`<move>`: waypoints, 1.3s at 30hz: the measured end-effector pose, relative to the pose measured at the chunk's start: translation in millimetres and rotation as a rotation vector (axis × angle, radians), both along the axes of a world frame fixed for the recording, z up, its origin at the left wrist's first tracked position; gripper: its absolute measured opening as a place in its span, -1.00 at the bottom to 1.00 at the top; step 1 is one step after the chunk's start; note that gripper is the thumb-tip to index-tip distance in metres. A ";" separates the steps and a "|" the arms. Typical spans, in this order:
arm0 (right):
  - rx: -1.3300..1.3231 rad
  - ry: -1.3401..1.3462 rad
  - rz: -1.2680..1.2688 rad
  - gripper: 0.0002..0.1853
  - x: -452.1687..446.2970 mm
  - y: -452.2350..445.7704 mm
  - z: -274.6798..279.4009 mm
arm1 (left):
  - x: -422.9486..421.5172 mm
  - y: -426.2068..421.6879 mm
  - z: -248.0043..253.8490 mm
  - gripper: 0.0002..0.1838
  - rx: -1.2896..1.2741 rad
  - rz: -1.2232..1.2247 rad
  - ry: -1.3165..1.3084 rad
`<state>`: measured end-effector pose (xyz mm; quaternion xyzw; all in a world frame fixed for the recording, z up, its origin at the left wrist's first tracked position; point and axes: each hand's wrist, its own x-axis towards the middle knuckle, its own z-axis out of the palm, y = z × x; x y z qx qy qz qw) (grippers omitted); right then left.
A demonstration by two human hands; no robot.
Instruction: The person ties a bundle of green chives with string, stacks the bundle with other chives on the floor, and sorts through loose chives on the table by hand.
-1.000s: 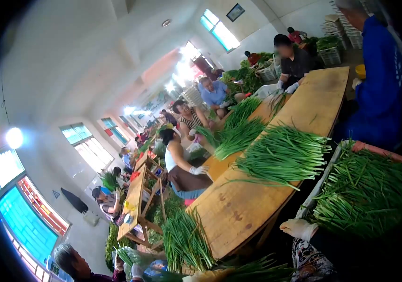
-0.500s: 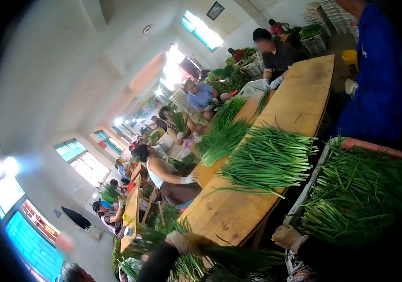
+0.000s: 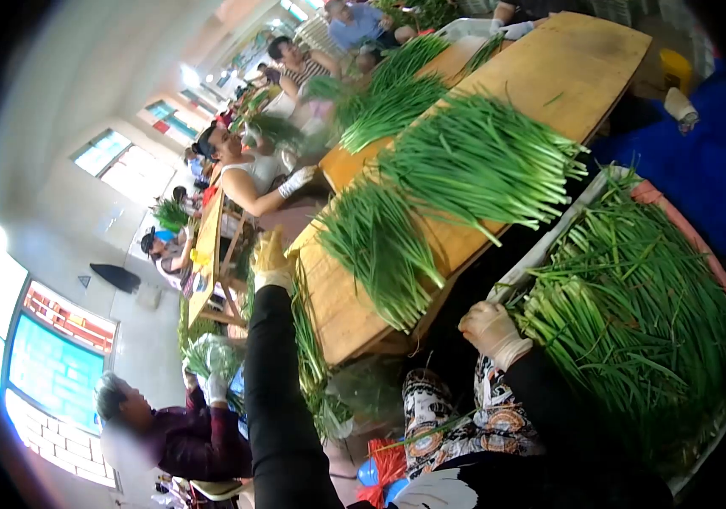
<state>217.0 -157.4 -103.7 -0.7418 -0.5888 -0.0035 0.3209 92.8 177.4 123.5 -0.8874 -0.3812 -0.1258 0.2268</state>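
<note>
My left hand (image 3: 270,256), in a pale work glove, reaches out beside the left edge of the wooden table (image 3: 337,310), its fingers extended and nothing seen in them. To its right, a smaller bunch of garlic chives (image 3: 380,246) lies on the boards, pale stems toward me. Beyond that is a wide pile of garlic chives (image 3: 486,165). My right hand (image 3: 494,333), gloved too, is curled close to the near side of a crate (image 3: 511,284) heaped with loose garlic chives (image 3: 626,331). What its fingers hold, if anything, is hidden.
Across the table sits a person in a white top (image 3: 253,174). Another in dark clothing (image 3: 189,433) works at lower left. More chives (image 3: 393,106) lie at the table's far side. A red plastic bag (image 3: 382,467) is near my legs. A yellow bucket (image 3: 675,68) stands upper right.
A bunch of chives that my left hand held low by the table now lies on it. That hand is now free and stretched forward. The view has tilted down.
</note>
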 end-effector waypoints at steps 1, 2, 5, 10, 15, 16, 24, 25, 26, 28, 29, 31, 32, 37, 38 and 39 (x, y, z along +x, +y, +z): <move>0.005 0.011 -0.009 -0.91 0.1 2.2 -0.9 | -24.3 18.3 -23.8 -0.35 -0.037 -0.012 -0.085; 0.003 0.023 -0.019 -0.92 -0.7 2.1 -2.8 | -36.5 4.2 -30.7 -0.46 -0.163 0.058 -0.089; 0.049 0.030 -0.024 -0.93 -0.3 2.7 -9.7 | -112.1 75.9 -150.1 -0.68 -0.776 -0.022 -0.479; 0.077 0.008 -0.001 -0.94 1.2 1.9 1.9 | -104.9 -31.9 -192.2 -0.74 -0.692 -0.121 -0.697; -0.060 -0.087 -0.007 -0.87 1.1 1.7 7.6 | -68.2 -72.6 -190.6 -0.74 -0.275 0.037 -0.595; -0.032 -0.087 -0.016 -0.87 0.9 2.1 3.1 | -61.5 -75.6 -191.0 -0.73 -0.264 0.041 -0.620; -0.126 -0.057 -0.007 -0.88 -3.0 -1.0 15.9 | -66.7 -65.8 -206.5 -0.74 -0.334 -0.006 -0.692; -0.129 -0.065 -0.014 -0.88 -4.2 -1.3 18.9 | -66.4 -67.5 -205.0 -0.75 -0.312 -0.024 -0.691; -0.108 -0.047 -0.009 -0.89 -4.2 -0.6 17.8 | -66.4 -69.5 -203.0 -0.75 -0.290 -0.041 -0.690; -0.063 -0.011 -0.007 -0.90 -6.1 -1.8 22.3 | -66.6 -73.9 -198.5 -0.73 -0.317 -0.047 -0.721; -0.065 -0.028 -0.002 -0.90 -6.8 -1.8 22.4 | -66.3 -76.6 -195.8 -0.73 -0.323 -0.029 -0.704; -0.076 -0.006 -0.003 -0.90 -6.8 -0.1 19.4 | -64.7 -75.3 -196.6 -0.72 -0.364 0.019 -0.687; -0.091 -0.012 -0.006 -0.90 -6.4 0.7 15.8 | -63.3 -75.1 -196.8 -0.72 -0.357 0.024 -0.705; -0.164 -0.018 0.010 -0.85 -4.9 1.9 12.1 | -63.9 -84.6 -185.8 -0.70 -0.495 0.173 -0.660; -0.199 -0.027 0.007 -0.81 -6.8 1.4 15.1 | -64.0 -84.5 -185.9 -0.69 -0.489 0.160 -0.665; -0.213 -0.134 -0.015 -0.69 -10.0 1.6 17.2 | -63.9 -84.7 -184.1 -0.69 -0.490 0.157 -0.673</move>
